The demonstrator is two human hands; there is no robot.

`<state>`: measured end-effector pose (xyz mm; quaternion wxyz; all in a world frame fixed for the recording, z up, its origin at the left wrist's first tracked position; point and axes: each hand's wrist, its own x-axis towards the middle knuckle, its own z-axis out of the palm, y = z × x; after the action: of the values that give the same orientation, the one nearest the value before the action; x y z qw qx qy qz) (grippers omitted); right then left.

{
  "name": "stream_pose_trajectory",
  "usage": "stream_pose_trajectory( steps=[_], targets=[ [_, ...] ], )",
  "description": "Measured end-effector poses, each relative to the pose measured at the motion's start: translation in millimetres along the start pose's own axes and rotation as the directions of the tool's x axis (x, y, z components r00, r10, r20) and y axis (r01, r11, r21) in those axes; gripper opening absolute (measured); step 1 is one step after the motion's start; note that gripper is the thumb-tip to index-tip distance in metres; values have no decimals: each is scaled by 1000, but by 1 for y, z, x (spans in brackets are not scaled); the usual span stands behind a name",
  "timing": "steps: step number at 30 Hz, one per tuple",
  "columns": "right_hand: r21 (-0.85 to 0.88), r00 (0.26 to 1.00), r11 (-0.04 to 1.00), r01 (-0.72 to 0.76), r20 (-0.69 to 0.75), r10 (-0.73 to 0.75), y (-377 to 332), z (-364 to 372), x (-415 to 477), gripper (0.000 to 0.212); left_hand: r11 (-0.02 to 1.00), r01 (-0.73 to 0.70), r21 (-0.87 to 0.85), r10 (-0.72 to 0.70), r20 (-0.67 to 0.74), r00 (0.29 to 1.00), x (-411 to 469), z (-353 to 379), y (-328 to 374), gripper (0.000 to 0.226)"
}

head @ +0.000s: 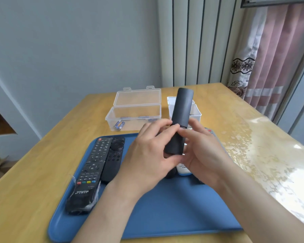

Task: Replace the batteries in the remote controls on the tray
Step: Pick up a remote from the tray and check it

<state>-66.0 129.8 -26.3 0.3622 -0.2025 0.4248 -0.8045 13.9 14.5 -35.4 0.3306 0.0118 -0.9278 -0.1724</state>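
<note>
Both hands are gripping one plain black remote (179, 120) above the blue tray (165, 213), its smooth back facing the camera; the left hand (147, 155) is wrapping its near end while the right hand (200, 149) is pinching its middle. Two black remotes are lying on the tray's left side: a THTF remote (88, 176) in plastic wrap and a slimmer remote (113, 160) touching it. A white remote (182, 168) is showing partly under the hands. Two clear boxes are sitting on the wooden table (235, 120) at the far side: the open left box (133, 113) is holding blue batteries (119, 125); the right box (197, 111) is mostly hidden.

5 remotes (181, 118), 2 clear boxes (135, 109), 1 blue tray (165, 207), 2 hands (147, 155).
</note>
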Motion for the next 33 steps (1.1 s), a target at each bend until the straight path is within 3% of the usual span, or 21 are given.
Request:
stream_pose_trajectory(
  steps=[9, 12, 15, 25, 29, 33],
  targets=[
    [-120, 997, 993, 12, -77, -21, -2, -3, -2, 27, 996, -10, -88, 3, -84, 996, -2, -3, 9, 28],
    [-147, 998, 989, 6, -59, -15, -3, -5, 0, 34, 979, 30, -199, -50, -95, 994, -1, -6, 10, 30],
    [-158, 999, 988, 3, -31, -8, -8, -8, 1, 27, 965, 25, -260, -54, -107, 993, -1, -8, 11, 40],
    [-84, 993, 994, -65, -103, 56, -15, -18, 3, 30, 988, -147, -50, 144, -63, 988, -1, -5, 5, 38],
    [-80, 994, 994, -77, -83, 70, -17, -19, 5, 36, 989, -57, -136, 37, -149, 988, 0, -7, 8, 35],
    [-66, 976, 995, -80, -209, 65, -18, -22, 10, 44, 957, 87, -275, -165, -273, 948, 5, -17, 5, 23]
  ],
)
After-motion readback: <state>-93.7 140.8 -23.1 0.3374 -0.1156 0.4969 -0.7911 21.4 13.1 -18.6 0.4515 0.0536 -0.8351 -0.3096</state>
